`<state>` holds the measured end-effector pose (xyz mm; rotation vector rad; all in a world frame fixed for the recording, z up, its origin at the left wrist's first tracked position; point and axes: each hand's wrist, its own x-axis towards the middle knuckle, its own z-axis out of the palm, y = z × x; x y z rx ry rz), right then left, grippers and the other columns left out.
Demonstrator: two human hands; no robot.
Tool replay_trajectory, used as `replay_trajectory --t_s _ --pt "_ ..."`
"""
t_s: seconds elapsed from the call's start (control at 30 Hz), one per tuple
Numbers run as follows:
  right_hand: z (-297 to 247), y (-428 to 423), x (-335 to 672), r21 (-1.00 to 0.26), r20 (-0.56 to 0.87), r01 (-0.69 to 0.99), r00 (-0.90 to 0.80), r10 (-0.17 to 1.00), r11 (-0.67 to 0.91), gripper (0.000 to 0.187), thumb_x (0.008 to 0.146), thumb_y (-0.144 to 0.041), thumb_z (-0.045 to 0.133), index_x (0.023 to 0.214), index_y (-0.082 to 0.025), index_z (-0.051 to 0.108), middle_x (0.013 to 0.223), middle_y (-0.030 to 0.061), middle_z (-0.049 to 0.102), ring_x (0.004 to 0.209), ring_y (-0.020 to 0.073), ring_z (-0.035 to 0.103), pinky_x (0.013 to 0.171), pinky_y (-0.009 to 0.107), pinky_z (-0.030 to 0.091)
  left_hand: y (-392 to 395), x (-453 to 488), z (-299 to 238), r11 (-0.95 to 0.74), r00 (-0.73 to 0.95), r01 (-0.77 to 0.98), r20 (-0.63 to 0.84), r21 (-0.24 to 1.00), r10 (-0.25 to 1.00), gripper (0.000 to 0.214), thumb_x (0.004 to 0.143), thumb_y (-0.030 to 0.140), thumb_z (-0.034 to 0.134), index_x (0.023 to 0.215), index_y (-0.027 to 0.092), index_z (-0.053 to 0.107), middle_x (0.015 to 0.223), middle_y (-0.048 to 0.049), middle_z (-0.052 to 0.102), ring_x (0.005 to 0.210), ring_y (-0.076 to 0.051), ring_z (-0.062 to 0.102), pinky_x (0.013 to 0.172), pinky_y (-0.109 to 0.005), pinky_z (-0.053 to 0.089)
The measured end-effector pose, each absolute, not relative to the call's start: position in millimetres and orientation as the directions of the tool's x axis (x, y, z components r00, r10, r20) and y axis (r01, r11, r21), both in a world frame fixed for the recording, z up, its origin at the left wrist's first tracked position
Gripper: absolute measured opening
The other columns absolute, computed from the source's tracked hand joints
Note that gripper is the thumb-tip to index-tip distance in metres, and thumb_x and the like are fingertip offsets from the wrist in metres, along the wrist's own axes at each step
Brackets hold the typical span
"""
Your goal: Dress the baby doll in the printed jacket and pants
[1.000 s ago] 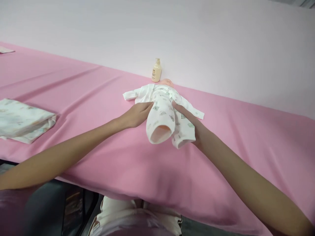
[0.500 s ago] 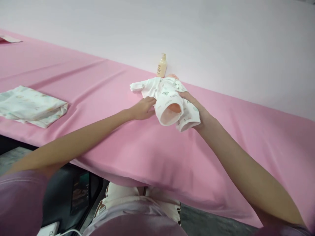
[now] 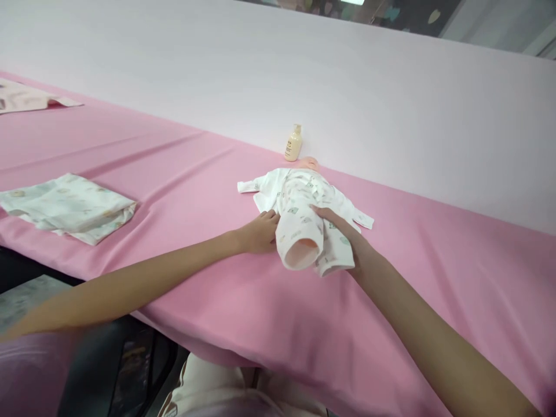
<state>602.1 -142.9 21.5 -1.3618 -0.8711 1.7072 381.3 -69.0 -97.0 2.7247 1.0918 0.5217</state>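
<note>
A baby doll (image 3: 310, 163) lies on its back with its head toward the wall, dressed in a white long-sleeved top (image 3: 271, 184) with sleeves spread. White printed baby pants (image 3: 297, 223) cover its lower body, the leg openings facing me. My left hand (image 3: 259, 233) is closed at the left edge of the pants, its fingertips partly hidden by the cloth. On the other side my right hand (image 3: 347, 234) grips the pants, thumb on top between the two legs and the other fingers out of sight underneath.
A cream pump bottle (image 3: 293, 145) stands by the wall behind the doll's head. To the left lie a folded printed cloth (image 3: 72, 205) and a pink-white cloth (image 3: 28, 98). Pink fabric (image 3: 208, 289) covers the table. A dark phone-like object (image 3: 130, 373) is below the table edge.
The view has tilted up, so everything sits lower and more of the doll's head and right-hand sleeve shows. Both hands keep their places at the pants.
</note>
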Motion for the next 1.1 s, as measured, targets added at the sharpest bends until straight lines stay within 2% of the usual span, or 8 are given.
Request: replay_trajectory --t_s 0.13,0.23,0.4,0.5,0.7,0.87,1.0,1.1 --pt "-5.1 -145.3 601.3 -0.790 -0.577 -0.169 -0.120 0.808 -0.589 0.063 0.084 -0.046 0.096 0.133 -0.016 0.070 0.105 0.0102 0.083 0.094 0.0283 0.081 0.074 0.037 0.069 -79.1 370.3 -97.0 -0.742 0.709 0.646 0.221 0.177 0.670 0.033 0.099 0.035 0.067 0.130 0.023 0.071 0.134 -0.0146 0.065 0.123 -0.035 0.055 0.105 -0.048 0.049" --pt "-22.9 -147.8 602.2 -0.759 -0.611 -0.157 -0.167 0.774 -0.632 0.067 0.083 -0.043 0.098 0.135 -0.015 0.069 0.111 0.0123 0.083 0.101 0.0298 0.081 0.083 0.039 0.072 -86.0 363.8 -95.5 -0.757 0.724 0.630 0.220 0.175 0.654 0.024 0.102 0.031 0.062 0.123 0.026 0.073 0.135 -0.0128 0.063 0.123 -0.034 0.052 0.107 -0.049 0.048" --pt "-35.2 -148.9 604.9 -0.764 -0.618 -0.107 -0.162 0.769 -0.636 0.066 0.079 -0.036 0.102 0.132 -0.014 0.072 0.114 0.0145 0.083 0.105 0.0307 0.082 0.089 0.042 0.073 -94.8 358.5 -95.0 -0.732 0.706 0.624 0.204 0.274 0.678 0.023 0.100 0.031 0.061 0.118 0.028 0.075 0.137 -0.0122 0.060 0.125 -0.036 0.048 0.112 -0.053 0.045" --pt "-33.9 -151.2 611.0 -0.810 -0.574 -0.029 -0.170 0.801 -0.586 0.072 0.074 -0.042 0.105 0.133 -0.018 0.073 0.125 0.0141 0.081 0.115 0.0315 0.080 0.097 0.043 0.071 -96.2 357.0 -96.2 -0.701 0.683 0.622 0.197 0.347 0.703 0.024 0.099 0.034 0.062 0.119 0.030 0.074 0.139 -0.0114 0.058 0.127 -0.037 0.047 0.115 -0.057 0.043" --pt "-31.8 -169.0 640.1 -0.835 -0.548 0.211 -0.222 0.807 -0.509 0.077 0.083 -0.065 0.094 0.145 -0.026 0.070 0.144 0.0124 0.075 0.130 0.0330 0.074 0.115 0.052 0.061 -101.3 355.4 -91.5 -0.651 0.669 0.613 0.145 0.448 0.729 0.031 0.097 0.041 0.064 0.126 0.035 0.075 0.140 -0.0105 0.059 0.126 -0.039 0.049 0.116 -0.063 0.042" --pt "-35.1 -188.8 657.8 -0.835 -0.550 0.241 -0.322 0.770 -0.495 0.074 0.088 -0.068 0.088 0.147 -0.026 0.070 0.151 0.0122 0.071 0.140 0.0329 0.068 0.123 0.053 0.054 -125.7 357.2 -80.0 -0.600 0.684 0.591 0.061 0.539 0.727 0.046 0.094 0.052 0.073 0.138 0.037 0.071 0.153 -0.0104 0.053 0.142 -0.044 0.043 0.122 -0.065 0.040" --pt "-34.8 -199.2 658.9 -0.821 -0.571 0.205 -0.323 0.755 -0.533 0.076 0.090 -0.070 0.085 0.150 -0.027 0.069 0.151 0.0120 0.071 0.138 0.0336 0.069 0.123 0.054 0.053 -155.1 353.3 -72.4 -0.434 0.649 0.521 -0.010 0.735 0.761 0.051 0.096 0.053 0.073 0.145 0.040 0.068 0.162 -0.0084 0.051 0.154 -0.045 0.036 0.122 -0.061 0.045" --pt "-34.8 -201.7 658.7 -0.808 -0.587 0.180 -0.322 0.743 -0.560 0.076 0.089 -0.071 0.085 0.151 -0.028 0.068 0.150 0.0117 0.071 0.138 0.0339 0.068 0.122 0.054 0.053 -175.1 349.8 -62.7 -0.134 0.584 0.402 -0.141 0.906 0.799 0.045 0.106 0.057 0.060 0.147 0.040 0.066 0.159 -0.0056 0.059 0.157 -0.039 0.039 0.129 -0.056 0.041"
